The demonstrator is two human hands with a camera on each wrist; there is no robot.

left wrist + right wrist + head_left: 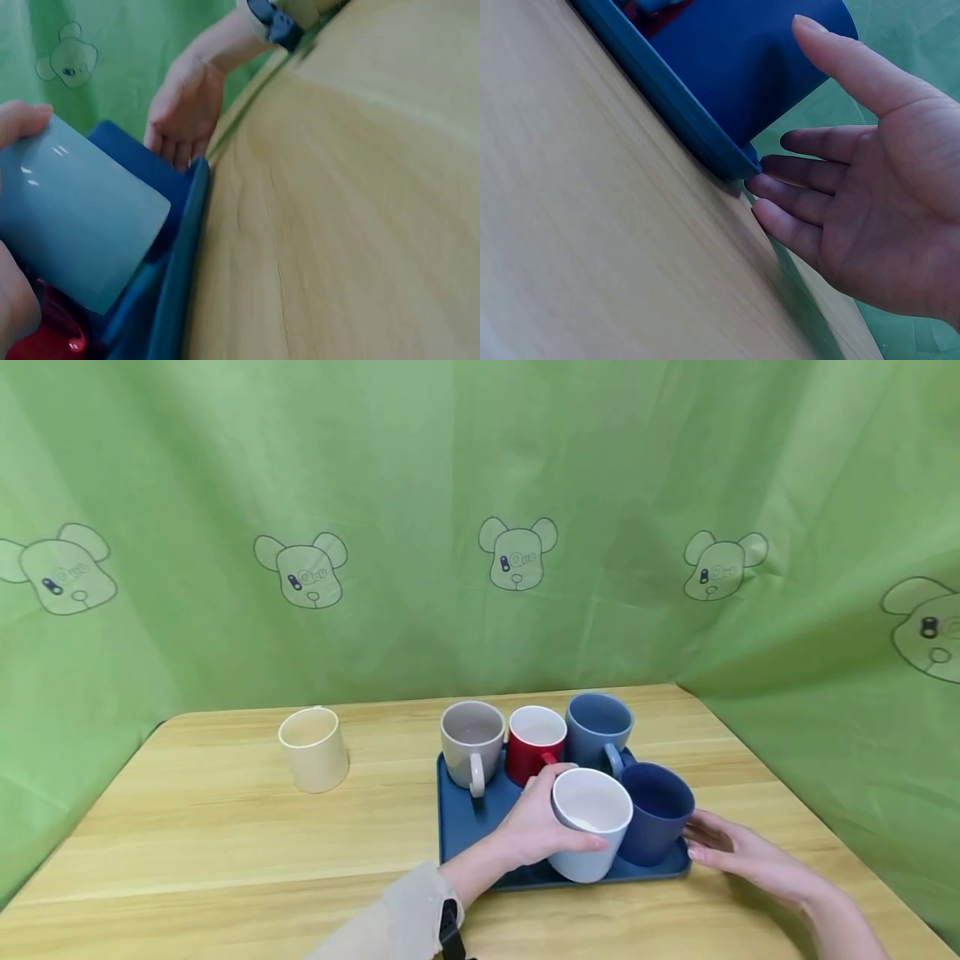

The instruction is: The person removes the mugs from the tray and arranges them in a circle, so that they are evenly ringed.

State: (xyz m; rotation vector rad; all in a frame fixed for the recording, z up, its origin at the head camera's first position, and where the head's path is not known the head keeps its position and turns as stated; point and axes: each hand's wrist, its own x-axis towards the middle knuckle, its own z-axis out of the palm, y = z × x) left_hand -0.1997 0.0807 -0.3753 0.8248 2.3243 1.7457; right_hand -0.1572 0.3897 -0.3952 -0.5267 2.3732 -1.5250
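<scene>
My left hand (534, 828) grips a pale blue mug (588, 858) with a white inside, thumb on its near side and fingers round the back. In the left wrist view the mug's base is close over the blue tray (463, 837), near its front edge. Directly right of it stands a navy mug (654, 839), at the tray's front right corner. My right hand (742, 860) is beside the navy mug with fingers and thumb spread; in the right wrist view the fingertips (769, 210) are right at the tray's corner.
Along the tray's back stand a grey mug (459, 752), a red mug (525, 758) with a white inside and a slate-blue mug (585, 743). A cream mug (318, 760) stands apart on the wooden table (225, 860), left of the tray. A green curtain (420, 610) hangs behind.
</scene>
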